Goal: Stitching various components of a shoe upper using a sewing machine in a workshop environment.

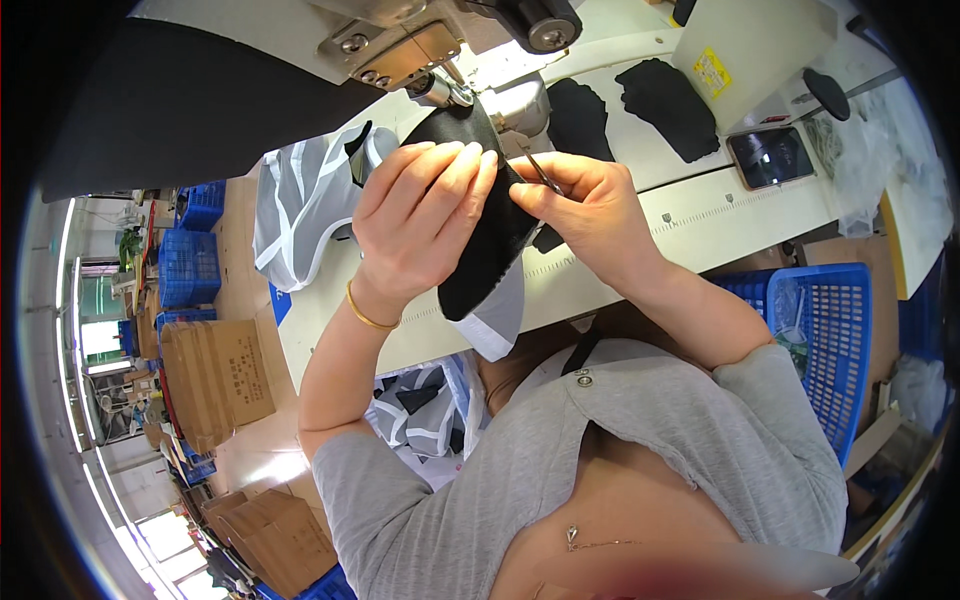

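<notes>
A black fabric piece [490,255] runs from under the sewing machine [400,55] toward me, over the pale table. My left hand [425,215] is closed, with curled fingers gripping the piece near the machine's roller foot [455,95]. On the other side, my right hand [590,205] pinches a thin pointed metal tool [540,170]; its tip points at the black piece close to my left fingertips. I cannot tell whether the tool is tweezers or small snips. Below the black piece, a pale grey fabric part [495,320] hangs over the table edge.
Grey-and-white fabric pieces [310,200] lie left of the machine. Black cut pieces [668,105] and a phone [770,157] rest on the table's right side. A blue basket [825,345] stands beside my right arm; cardboard boxes [215,380] are on the floor at left.
</notes>
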The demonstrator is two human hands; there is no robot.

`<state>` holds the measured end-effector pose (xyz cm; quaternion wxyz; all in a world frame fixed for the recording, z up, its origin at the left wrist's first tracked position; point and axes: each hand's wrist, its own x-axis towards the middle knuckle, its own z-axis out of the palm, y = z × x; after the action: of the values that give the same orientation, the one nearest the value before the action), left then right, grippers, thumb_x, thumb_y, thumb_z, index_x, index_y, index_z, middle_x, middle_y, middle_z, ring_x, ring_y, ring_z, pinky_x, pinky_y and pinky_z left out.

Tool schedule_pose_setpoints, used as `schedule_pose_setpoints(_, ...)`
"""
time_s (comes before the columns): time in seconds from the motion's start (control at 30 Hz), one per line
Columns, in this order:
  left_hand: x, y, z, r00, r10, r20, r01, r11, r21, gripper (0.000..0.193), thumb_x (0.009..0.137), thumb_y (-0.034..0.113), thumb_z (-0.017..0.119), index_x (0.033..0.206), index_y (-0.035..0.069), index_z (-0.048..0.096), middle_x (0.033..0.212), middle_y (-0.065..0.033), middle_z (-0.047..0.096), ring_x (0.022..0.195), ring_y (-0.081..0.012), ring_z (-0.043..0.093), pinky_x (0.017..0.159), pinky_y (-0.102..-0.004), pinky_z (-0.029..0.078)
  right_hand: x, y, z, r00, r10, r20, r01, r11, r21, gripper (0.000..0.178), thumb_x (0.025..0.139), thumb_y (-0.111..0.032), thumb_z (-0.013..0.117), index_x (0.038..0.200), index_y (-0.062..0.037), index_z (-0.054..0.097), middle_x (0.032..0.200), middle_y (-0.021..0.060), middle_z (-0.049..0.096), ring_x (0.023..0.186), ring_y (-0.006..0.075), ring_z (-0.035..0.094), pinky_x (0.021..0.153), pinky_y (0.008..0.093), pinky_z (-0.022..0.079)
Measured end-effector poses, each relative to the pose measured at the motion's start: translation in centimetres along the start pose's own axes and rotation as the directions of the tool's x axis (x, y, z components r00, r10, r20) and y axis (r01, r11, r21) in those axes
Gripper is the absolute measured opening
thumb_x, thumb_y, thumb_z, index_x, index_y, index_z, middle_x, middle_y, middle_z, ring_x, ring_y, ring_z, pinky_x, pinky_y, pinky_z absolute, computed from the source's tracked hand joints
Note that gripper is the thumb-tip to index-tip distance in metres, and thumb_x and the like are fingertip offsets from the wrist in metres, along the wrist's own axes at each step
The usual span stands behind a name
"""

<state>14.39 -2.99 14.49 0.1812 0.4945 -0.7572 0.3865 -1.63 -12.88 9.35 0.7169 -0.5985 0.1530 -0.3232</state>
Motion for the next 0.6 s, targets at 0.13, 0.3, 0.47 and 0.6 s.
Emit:
schedule_pose_setpoints(0.13,-0.2,-0.2,0.4,0.998,0.059,-0.026,-0.058,0.997,0.045,0.025,0.068,0.008,0.068,0.092,0.002,0.074,0.093,-0.0047,0.069,0.088,-0.0192,0.067,0.081,-0.0327,0.054,-0.2,-0.2,0.0,1.0,0.02,0.001,-0.02,1.0,-0.015,0.023,0.091,-0.013,0.067,0.106,0.0042,0.069,0.079,-0.0047,0.064,0.072,0.0002,0.047,0.061,0.0187,0.04)
schedule_pose_setpoints(0.3,-0.4,-0.5,0.2,0.997,0.072,-0.019,-0.071,0.995,0.065,0.025,0.067,0.009,0.068,0.091,0.003,0.074,0.094,-0.0044,0.069,0.088,-0.0188,0.067,0.081,-0.0321,0.054,-0.4,0.0,0.2,1.0,-0.006,-0.004,0.006,0.999,-0.048,0.024,0.091,-0.013,0.067,0.108,0.0052,0.068,0.08,-0.004,0.065,0.073,0.0003,0.047,0.061,0.0188,0.04)
schedule_pose_setpoints(0.47,-0.1,-0.9,0.0,0.996,0.093,-0.015,-0.092,0.995,0.043,0.026,0.067,0.009,0.067,0.091,0.003,0.074,0.093,-0.0044,0.069,0.088,-0.0187,0.068,0.08,-0.032,0.055,-0.3,-0.2,0.3,1.0,-0.002,-0.01,0.001,1.0,-0.031,0.025,0.091,-0.013,0.067,0.107,0.0059,0.068,0.08,-0.0035,0.065,0.073,0.0006,0.047,0.061,0.019,0.04)
schedule_pose_setpoints(0.6,-0.3,-1.3,0.1,0.996,0.079,-0.027,-0.079,0.996,0.033,0.027,0.067,0.01,0.067,0.091,0.003,0.074,0.093,-0.0047,0.069,0.088,-0.0192,0.068,0.08,-0.0323,0.055,0.3,-0.3,0.3,1.0,0.001,0.009,0.0,0.999,-0.051,0.024,0.09,-0.013,0.068,0.106,0.0059,0.069,0.081,-0.0026,0.066,0.073,0.0008,0.049,0.062,0.0191,0.041)
